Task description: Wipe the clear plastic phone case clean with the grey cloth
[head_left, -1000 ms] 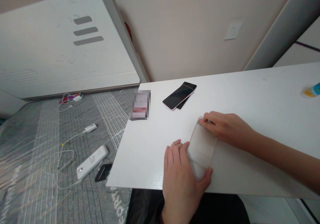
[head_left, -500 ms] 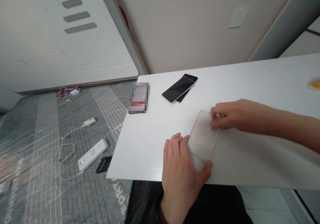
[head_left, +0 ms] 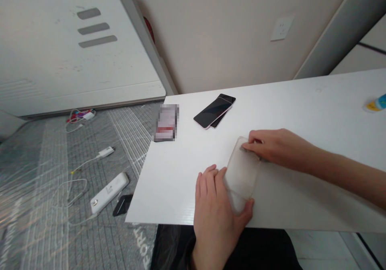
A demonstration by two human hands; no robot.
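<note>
A clear, slightly yellowed phone case (head_left: 242, 174) lies flat on the white table (head_left: 169, 181), near its front edge. My left hand (head_left: 215, 209) grips its lower end, thumb at the right corner and fingers along the left side. Over the upper part of the case, my right hand (head_left: 269, 144) is closed in a pinch, fingertips pressed to the surface. A small greyish bit shows at those fingertips, too hidden to name.
Two dark-screened phones (head_left: 212, 112) lie crossed behind the case. A blurred-out flat item (head_left: 165, 123) rests at the table's left edge. A yellow-and-blue object (head_left: 376, 104) stands far right. On the floor lie a white power bank (head_left: 109, 192), cables and a black item (head_left: 122, 205).
My right hand has slid left across the upper part of the phone case. My left hand keeps its hold. The whole view has shifted slightly.
</note>
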